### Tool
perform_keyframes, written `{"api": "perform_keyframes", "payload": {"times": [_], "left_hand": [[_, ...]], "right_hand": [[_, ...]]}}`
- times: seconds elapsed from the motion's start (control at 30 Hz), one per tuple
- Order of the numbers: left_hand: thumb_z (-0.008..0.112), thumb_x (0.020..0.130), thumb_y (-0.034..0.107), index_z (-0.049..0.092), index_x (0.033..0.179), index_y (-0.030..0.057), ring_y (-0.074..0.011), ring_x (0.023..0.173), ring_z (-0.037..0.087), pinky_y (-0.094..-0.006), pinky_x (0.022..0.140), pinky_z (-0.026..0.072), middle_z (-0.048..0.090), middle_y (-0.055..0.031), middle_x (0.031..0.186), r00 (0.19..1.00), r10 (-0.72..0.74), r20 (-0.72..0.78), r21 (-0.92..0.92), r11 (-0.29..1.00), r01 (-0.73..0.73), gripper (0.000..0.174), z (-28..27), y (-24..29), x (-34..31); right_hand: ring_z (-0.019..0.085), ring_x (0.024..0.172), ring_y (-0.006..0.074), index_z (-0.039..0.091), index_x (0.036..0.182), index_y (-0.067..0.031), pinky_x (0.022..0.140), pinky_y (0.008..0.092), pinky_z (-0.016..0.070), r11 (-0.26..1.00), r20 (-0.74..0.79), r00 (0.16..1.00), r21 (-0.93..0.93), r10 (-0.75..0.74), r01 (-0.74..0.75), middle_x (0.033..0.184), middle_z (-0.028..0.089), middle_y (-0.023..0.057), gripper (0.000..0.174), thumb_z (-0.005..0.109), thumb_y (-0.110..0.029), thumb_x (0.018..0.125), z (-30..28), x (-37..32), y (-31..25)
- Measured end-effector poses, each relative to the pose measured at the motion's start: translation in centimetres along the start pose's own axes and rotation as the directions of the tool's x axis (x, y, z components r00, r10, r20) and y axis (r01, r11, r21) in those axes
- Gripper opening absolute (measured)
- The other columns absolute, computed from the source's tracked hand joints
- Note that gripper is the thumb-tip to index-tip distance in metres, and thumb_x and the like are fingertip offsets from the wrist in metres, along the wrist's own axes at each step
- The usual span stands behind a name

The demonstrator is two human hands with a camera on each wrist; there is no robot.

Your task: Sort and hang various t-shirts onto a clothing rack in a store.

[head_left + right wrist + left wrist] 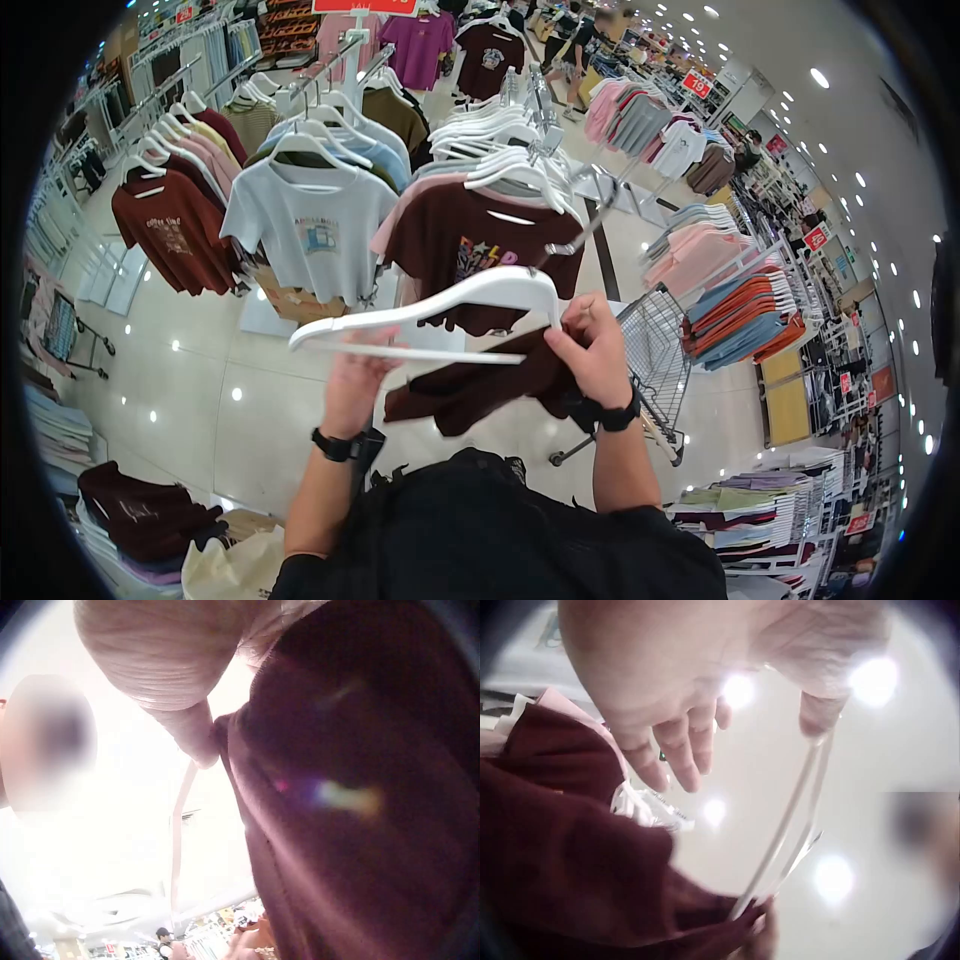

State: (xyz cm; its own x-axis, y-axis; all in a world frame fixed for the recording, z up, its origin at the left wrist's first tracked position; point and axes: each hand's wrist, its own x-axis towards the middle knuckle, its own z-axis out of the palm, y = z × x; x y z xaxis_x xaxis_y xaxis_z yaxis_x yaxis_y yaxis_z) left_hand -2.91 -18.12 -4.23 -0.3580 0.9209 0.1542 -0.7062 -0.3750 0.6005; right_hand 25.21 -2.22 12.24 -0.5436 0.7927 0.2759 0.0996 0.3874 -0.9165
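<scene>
A white hanger with a metal hook lies level before my chest in the head view. My left hand is under its left part. In the left wrist view the fingers extend apart and the thumb touches the hanger's end. My right hand pinches a dark maroon shirt between thumb and fingers, at the hanger's right end. The shirt's cloth bunches below the hanger and fills much of the right wrist view. The fingers behind the cloth are hidden there.
Just ahead, a rack holds a printed maroon T-shirt and a light blue T-shirt. A wire shopping cart stands right of my right hand. Clothes lie at lower left, beside a cream bag. More garment racks line the right side.
</scene>
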Motion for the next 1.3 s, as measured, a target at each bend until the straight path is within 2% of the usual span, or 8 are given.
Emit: {"api": "perform_keyframes", "payload": {"times": [0.17,0.43,0.57,0.7,0.9,1.0,1.1,1.3], "left_hand": [[0.070,0.095,0.016,0.070,0.118,0.0033,-0.0288,0.121,0.063,-0.0409,0.105,0.0477,0.067,-0.0135,0.132,0.853,-0.247,0.459,0.688,0.707,-0.166,0.026,6.5,-1.8,1.4],[0.070,0.094,0.009,0.067,0.107,0.0022,-0.0211,0.086,0.063,-0.0329,0.081,0.0508,0.068,-0.0084,0.099,0.915,-0.385,0.118,0.901,0.428,0.064,0.015,3.8,-6.5,5.1],[0.079,0.090,0.013,0.063,0.126,0.0028,-0.0149,0.099,0.060,-0.0336,0.088,0.0506,0.067,-0.0057,0.116,0.974,-0.106,0.199,0.660,0.749,-0.053,0.041,8.0,-8.6,8.7],[0.076,0.086,0.003,0.068,0.125,0.0058,-0.0199,0.109,0.066,-0.0338,0.095,0.0524,0.069,-0.0086,0.116,0.968,-0.221,0.119,0.914,0.405,-0.020,0.041,7.4,-13.7,13.4],[0.063,0.085,-0.005,0.064,0.130,-0.0015,-0.0221,0.110,0.070,-0.0379,0.097,0.0554,0.071,-0.0116,0.120,0.984,-0.159,-0.074,0.922,0.365,0.128,0.046,-3.4,-20.6,17.3],[0.075,0.088,0.010,0.069,0.092,0.0033,-0.0178,0.082,0.068,-0.0291,0.074,0.0539,0.073,-0.0089,0.093,0.972,0.176,0.154,0.980,0.097,-0.173,0.009,-5.1,-15.6,19.4],[0.068,0.090,0.002,0.065,0.083,0.0040,-0.0120,0.069,0.064,-0.0266,0.065,0.0511,0.069,-0.0031,0.080,0.975,0.058,-0.216,0.840,0.519,0.155,0.008,2.7,-7.3,20.4],[0.064,0.089,-0.002,0.051,0.068,0.0050,-0.0103,0.063,0.056,-0.0258,0.058,0.0446,0.062,-0.0030,0.074,0.969,0.035,-0.244,0.799,0.573,0.180,0.026,7.3,-3.0,22.3]], "right_hand": [[0.062,0.085,0.0088,0.071,0.109,-0.0004,0.077,0.0250,0.0482,1.000,0.123,0.992,-0.011,0.014,-0.013,0.094,0.071,0.0046,0.014,0.070,-0.011,0.099,2.8,-0.6,-0.6],[0.059,0.086,0.0095,0.067,0.104,-0.0016,0.080,0.0262,0.0480,0.995,0.053,0.997,0.074,-0.064,0.060,0.097,0.068,0.0017,0.006,0.068,-0.005,0.099,-1.4,2.1,4.8],[0.062,0.091,0.0106,0.067,0.105,-0.0022,0.085,0.0279,0.0497,0.975,0.082,0.993,0.211,-0.083,0.064,0.099,0.069,0.0025,0.008,0.069,-0.003,0.098,-3.0,4.7,6.8],[0.061,0.081,0.0174,0.067,0.108,-0.0005,0.073,0.0316,0.0473,0.939,0.202,0.937,0.254,-0.285,0.230,0.091,0.065,0.0078,0.017,0.072,0.002,0.093,-4.2,8.1,8.1],[0.065,0.084,0.0189,0.067,0.108,-0.0003,0.076,0.0308,0.0497,0.942,0.143,0.954,0.252,-0.264,0.223,0.098,0.070,0.0095,0.015,0.072,-0.001,0.094,-10.0,11.1,11.4],[0.067,0.087,0.0207,0.068,0.106,0.0001,0.080,0.0329,0.0521,0.960,0.033,0.966,0.127,-0.256,0.250,0.097,0.070,0.0104,0.017,0.076,-0.003,0.091,-14.4,11.8,13.7],[0.064,0.074,0.0193,0.071,0.100,0.0003,0.069,0.0313,0.0501,0.980,0.005,0.983,-0.088,-0.181,0.181,0.085,0.069,0.0094,0.014,0.076,0.000,0.087,-18.5,12.3,15.0],[0.064,0.069,0.0239,0.074,0.097,-0.0002,0.064,0.0322,0.0489,0.922,-0.014,0.978,-0.335,-0.208,0.192,0.080,0.069,0.0124,0.013,0.076,-0.001,0.085,-19.2,12.9,17.4]]}}
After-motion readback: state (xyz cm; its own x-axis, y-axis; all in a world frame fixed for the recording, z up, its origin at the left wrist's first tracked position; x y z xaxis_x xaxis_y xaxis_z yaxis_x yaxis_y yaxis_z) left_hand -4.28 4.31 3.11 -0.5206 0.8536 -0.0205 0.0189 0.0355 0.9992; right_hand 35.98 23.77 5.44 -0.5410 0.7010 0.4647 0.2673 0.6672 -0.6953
